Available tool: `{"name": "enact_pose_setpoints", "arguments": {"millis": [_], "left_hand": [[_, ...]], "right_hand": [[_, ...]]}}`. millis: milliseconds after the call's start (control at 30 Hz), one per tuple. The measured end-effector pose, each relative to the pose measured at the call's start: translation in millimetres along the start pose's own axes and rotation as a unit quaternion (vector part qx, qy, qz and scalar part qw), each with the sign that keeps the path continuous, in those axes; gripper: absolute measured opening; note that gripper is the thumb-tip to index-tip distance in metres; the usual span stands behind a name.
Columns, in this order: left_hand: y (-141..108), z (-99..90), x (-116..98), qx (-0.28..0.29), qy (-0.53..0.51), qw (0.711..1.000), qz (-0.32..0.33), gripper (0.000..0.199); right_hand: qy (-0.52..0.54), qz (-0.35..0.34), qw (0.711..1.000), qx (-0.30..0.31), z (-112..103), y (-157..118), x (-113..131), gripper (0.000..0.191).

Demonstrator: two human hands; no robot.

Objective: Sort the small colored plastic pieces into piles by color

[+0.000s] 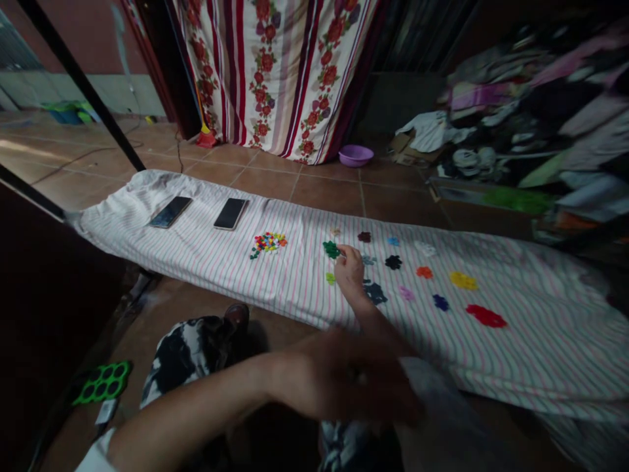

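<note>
My right hand (348, 267) reaches over the striped cloth, its pinched fingertips at the dark green pile (331, 249); what they hold, if anything, is too small to see. Nearer the camera, my left hand (361, 377) hangs blurred and dark in front of the right forearm, its fingers unclear. Left of the right hand lies a mixed heap of small coloured pieces (269, 242). Around and right of that hand are single-colour piles: light green (330, 278), brown (364, 236), black (393, 262), orange (424, 272), yellow (463, 280), dark blue (440, 302) and red (486, 315).
Two phones, one at the left (171, 212) and another (230, 214) beside it, lie on the cloth. Beyond the far edge, a purple basin (356, 155) stands on the tiled floor by a flowered curtain (275, 72). Clothes (491, 124) are piled at the right.
</note>
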State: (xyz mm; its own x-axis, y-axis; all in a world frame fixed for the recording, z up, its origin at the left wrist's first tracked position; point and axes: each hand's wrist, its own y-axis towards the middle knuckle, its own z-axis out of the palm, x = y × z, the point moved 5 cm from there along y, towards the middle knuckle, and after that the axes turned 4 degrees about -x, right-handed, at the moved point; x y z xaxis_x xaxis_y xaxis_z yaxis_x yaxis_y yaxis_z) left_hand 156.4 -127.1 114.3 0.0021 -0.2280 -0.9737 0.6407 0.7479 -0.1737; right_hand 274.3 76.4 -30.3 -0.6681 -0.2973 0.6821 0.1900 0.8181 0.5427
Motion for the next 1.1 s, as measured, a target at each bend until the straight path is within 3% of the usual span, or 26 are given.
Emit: {"name": "enact_pose_setpoints", "arguments": {"millis": [167, 300, 400, 533, 667, 767, 833, 967, 1100], "left_hand": [[27.5, -54.5, 53.5, -0.108, 0.034, 0.993, -0.016, 0.047], [32.7, -109.7, 86.7, -0.234, 0.059, 0.970, 0.000, 0.039], [23.2, -150.6, 80.5, -0.348, 0.030, 0.936, 0.050, 0.030], [-3.9, -202.5, 59.1, -0.499, 0.065, 0.859, 0.098, 0.014], [-27.2, -247.1, 70.2, -0.596, 0.039, 0.800, 0.059, 0.012], [-39.1, -269.9, 88.0, -0.633, 0.031, 0.774, 0.013, 0.018], [-44.4, -277.8, 93.9, -0.635, 0.088, 0.768, -0.015, 0.020], [-48.7, -278.4, 88.1, -0.598, 0.293, 0.745, -0.035, 0.023], [-49.2, -274.1, 81.1, -0.568, 0.363, 0.738, -0.032, 0.024]], "right_hand": [[-0.020, 0.045, 0.999, -0.008, -14.3, 6.9, 0.1, 0.039], [-0.021, -0.017, 1.000, -0.006, -18.2, 9.0, 28.8, 0.035], [0.000, -0.071, 0.997, 0.027, -6.0, 4.0, 61.4, 0.034], [0.041, -0.131, 0.982, 0.127, 28.6, -11.7, 107.9, 0.032], [0.054, -0.179, 0.957, 0.219, 63.9, -29.8, 147.7, 0.030], [0.021, -0.195, 0.940, 0.280, 83.7, -38.9, 165.7, 0.028], [-0.010, -0.193, 0.929, 0.315, 93.7, -42.5, 171.1, 0.027], [-0.071, -0.183, 0.916, 0.349, 108.1, -44.8, 170.8, 0.025], [-0.105, -0.176, 0.911, 0.357, 116.4, -45.4, 167.0, 0.022]]}}
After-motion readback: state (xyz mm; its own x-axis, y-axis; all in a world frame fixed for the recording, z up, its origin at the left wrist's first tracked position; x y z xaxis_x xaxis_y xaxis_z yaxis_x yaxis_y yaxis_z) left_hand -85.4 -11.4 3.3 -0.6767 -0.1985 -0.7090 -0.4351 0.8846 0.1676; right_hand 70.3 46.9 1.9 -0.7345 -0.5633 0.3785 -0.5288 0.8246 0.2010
